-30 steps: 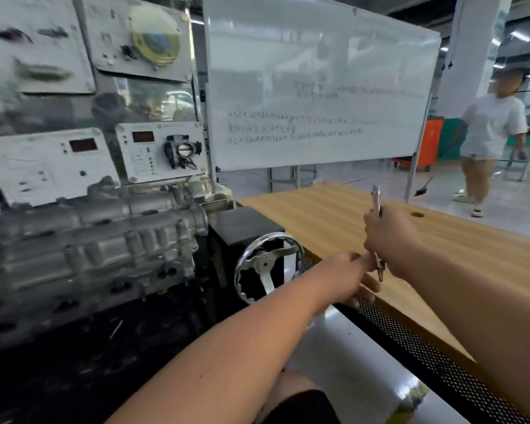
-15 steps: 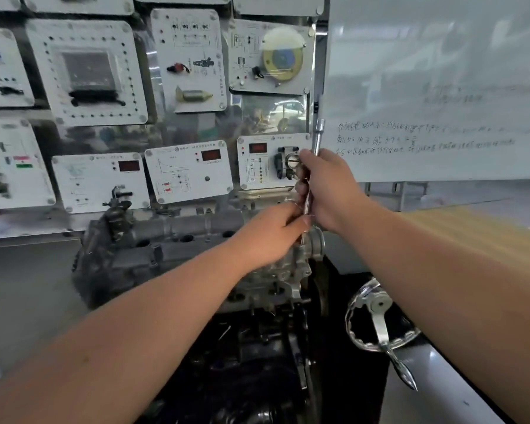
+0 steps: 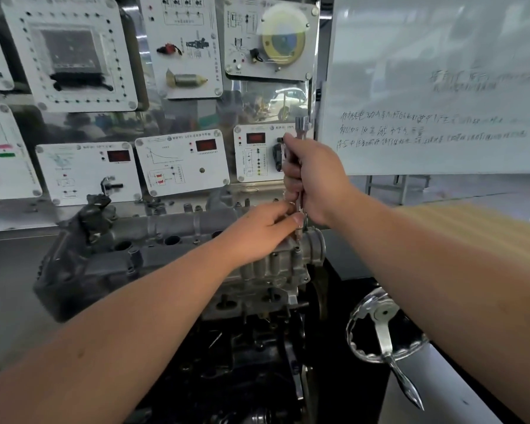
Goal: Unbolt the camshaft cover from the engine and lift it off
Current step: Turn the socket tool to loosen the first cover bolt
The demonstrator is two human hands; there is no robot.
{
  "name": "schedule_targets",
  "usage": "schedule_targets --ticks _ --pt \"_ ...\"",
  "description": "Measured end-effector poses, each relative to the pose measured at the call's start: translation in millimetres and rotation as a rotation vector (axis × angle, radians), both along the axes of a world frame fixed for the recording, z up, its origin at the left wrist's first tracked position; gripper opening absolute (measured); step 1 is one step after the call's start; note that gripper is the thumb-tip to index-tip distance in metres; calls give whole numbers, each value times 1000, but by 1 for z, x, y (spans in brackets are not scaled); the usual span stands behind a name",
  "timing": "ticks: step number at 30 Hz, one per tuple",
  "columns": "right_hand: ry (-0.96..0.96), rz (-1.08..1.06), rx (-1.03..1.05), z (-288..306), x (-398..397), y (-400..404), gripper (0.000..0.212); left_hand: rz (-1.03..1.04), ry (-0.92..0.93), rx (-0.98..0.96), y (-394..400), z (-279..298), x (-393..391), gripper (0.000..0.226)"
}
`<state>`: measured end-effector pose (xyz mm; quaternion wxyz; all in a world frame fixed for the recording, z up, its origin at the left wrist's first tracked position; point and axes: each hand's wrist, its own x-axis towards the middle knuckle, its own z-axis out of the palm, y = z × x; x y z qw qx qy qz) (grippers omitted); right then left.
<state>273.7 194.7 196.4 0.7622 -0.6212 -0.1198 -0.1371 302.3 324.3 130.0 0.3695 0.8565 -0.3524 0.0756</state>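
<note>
The panel wall (image 3: 83, 123) fills the background behind the engine (image 3: 172, 270), hung with white instrument boards, three of them with red displays. A whiteboard (image 3: 441, 87) with handwritten lines stands behind and to the right of the engine, and below it a wooden counter (image 3: 471, 228) runs off to the right, blurred.

The engine sits low in the middle, its dark block under a grey metal top. The cover (image 3: 178, 237) lies along the top of the engine, on the engine and not lifted, with round holes along its length and a lighter aluminium end at its right. A handwheel (image 3: 380, 328) with a pointed crank handle stands to the right of the engine, below its top.

Both forearms reach in from the bottom corners toward the engine's right end. The right hand (image 3: 315, 182) is above that end, fingers curled round the shaft of an upright wrench (image 3: 302, 130), whose socket head sticks out above the fist. The left hand (image 3: 263, 231) rests over the right end of the cover, just under the right hand, thumb and fingers pinching the wrench's lower end where it meets the cover. Whether the tip sits on a bolt cannot be told; the hands hide it.
</note>
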Motion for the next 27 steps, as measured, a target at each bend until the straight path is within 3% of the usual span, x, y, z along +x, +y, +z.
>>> schedule_targets --ticks 21,27 --pt "-22 70 17 -17 5 -5 34 -52 -2 -9 1 -8 6 33" --pt "-27 95 28 -10 8 -6 48 -63 5 -7 1 -6 7 34"
